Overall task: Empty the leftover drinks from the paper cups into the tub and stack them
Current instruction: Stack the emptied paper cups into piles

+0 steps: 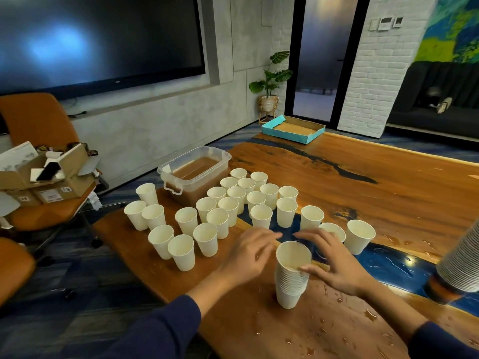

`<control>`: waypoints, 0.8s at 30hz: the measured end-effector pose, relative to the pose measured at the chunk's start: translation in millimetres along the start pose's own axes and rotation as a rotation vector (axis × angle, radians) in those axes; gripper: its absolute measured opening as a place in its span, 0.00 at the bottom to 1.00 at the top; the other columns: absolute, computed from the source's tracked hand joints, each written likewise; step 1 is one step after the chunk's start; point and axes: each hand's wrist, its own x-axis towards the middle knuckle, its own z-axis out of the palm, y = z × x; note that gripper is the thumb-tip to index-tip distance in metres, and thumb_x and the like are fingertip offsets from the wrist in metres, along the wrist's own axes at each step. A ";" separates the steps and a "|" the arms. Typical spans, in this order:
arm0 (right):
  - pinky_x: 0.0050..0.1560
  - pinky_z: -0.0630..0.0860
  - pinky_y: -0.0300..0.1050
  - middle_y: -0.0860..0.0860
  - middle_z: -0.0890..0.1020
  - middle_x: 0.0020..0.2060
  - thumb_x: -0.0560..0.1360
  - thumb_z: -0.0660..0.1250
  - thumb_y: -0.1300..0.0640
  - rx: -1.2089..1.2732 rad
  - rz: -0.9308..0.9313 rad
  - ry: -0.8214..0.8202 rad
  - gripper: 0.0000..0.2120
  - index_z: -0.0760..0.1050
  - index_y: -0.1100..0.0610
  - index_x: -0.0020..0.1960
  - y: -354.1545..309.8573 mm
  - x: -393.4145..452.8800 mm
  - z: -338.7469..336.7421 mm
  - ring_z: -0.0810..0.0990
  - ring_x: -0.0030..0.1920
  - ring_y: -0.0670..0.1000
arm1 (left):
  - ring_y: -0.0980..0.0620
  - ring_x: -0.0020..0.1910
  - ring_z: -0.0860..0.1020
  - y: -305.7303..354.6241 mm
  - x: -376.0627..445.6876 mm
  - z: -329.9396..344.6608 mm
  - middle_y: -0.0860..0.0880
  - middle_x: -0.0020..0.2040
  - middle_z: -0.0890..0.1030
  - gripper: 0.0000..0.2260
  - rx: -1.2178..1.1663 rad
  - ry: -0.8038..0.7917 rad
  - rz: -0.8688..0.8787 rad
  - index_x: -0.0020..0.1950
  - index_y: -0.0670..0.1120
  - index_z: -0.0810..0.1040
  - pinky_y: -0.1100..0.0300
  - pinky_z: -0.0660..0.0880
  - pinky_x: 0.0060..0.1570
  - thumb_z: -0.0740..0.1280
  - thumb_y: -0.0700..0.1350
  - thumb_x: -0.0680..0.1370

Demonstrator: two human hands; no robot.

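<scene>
- Twenty-four loose paper cups [205, 238] stand upright on the wooden table [363, 187], clustered from the left edge to right of centre; I cannot tell what is inside them.
- One stack of cups [291, 281] stands near centre, between both hands.
- One taller stack [461, 265] shows at the right edge, partly cut off.
- One clear tub [166, 169], holding brown liquid, sits far left, just behind the loose cups.
- Two hands: the left hand [252, 255] is released, fingers extended just left of the near stack; the right hand [337, 265] is also released, fingers spread, its thumb at the stack's upper rims.
- Many droplets [369, 314] dot the near table.
</scene>
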 end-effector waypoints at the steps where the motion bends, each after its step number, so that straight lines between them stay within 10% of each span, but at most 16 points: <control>1: 0.58 0.63 0.30 0.31 0.67 0.61 0.72 0.57 0.28 -0.038 -0.027 0.047 0.21 0.66 0.34 0.62 -5.8 7.2 -2.4 0.65 0.61 0.35 | 0.61 0.61 0.70 -7.1 1.6 -8.7 0.50 0.60 0.79 0.14 0.036 0.051 -0.082 0.65 0.47 0.78 0.64 0.68 0.65 0.62 0.43 0.80; 5: 0.50 0.67 0.34 0.46 0.79 0.52 0.75 0.63 0.46 -0.184 -0.132 0.165 0.12 0.78 0.48 0.56 -37.0 47.3 3.7 0.72 0.51 0.42 | 0.54 0.68 0.67 -43.8 -1.0 -43.1 0.53 0.68 0.72 0.16 0.255 0.016 -0.520 0.69 0.51 0.72 0.59 0.64 0.68 0.61 0.45 0.81; 10: 0.58 0.67 0.37 0.46 0.74 0.62 0.79 0.63 0.49 -0.258 -0.105 -0.072 0.15 0.74 0.49 0.64 -77.3 100.8 48.8 0.72 0.60 0.47 | 0.51 0.70 0.67 -86.3 -28.5 -67.2 0.51 0.71 0.69 0.20 0.475 -0.138 -0.815 0.72 0.51 0.68 0.56 0.63 0.70 0.64 0.49 0.80; 24: 0.61 0.75 0.47 0.51 0.69 0.71 0.79 0.62 0.60 -0.364 0.104 -0.327 0.24 0.62 0.51 0.74 -76.8 172.7 189.4 0.76 0.63 0.53 | 0.52 0.67 0.69 -113.2 -86.8 -77.6 0.51 0.64 0.78 0.14 0.658 -0.370 -0.641 0.65 0.50 0.76 0.56 0.52 0.74 0.60 0.51 0.82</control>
